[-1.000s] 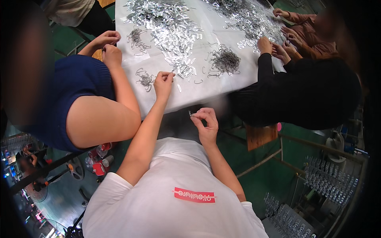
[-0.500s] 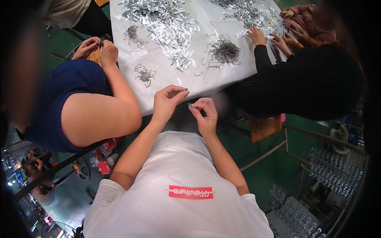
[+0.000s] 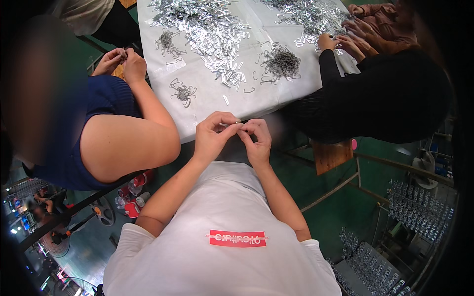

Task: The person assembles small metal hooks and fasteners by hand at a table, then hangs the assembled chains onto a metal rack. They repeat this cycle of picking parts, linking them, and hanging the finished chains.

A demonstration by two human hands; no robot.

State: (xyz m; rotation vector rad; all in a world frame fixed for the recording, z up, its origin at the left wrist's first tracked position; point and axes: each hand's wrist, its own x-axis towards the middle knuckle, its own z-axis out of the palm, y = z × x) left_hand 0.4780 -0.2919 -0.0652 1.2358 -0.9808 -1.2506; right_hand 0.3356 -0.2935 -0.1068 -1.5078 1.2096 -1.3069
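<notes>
Just off the table's near edge, my left hand (image 3: 213, 138) and my right hand (image 3: 258, 140) meet fingertip to fingertip. Both are closed in a pinch. My right fingers hold a small metal piece, now mostly hidden behind them. A tiny glint shows at my left fingertips, too small to name. Beyond my hands, a single flat metal strip (image 3: 226, 100) lies on the white-covered table (image 3: 207, 106). A small cluster of bent wire hooks (image 3: 183, 92) sits to the left, and a denser pile of wire hooks (image 3: 281, 63) to the right.
A large heap of shiny flat metal pieces (image 3: 212, 37) spreads over the table's middle, with another metal heap (image 3: 316, 22) farther right. Co-workers sit close at both sides; a bare arm (image 3: 131, 143) is at left, a black sleeve (image 3: 375, 98) at right. A wooden stool (image 3: 332, 157) stands lower right.
My hands were apart and have come together, the left moving right and slightly down. At the right, the co-worker's hands have drawn closer together over the metal pieces.
</notes>
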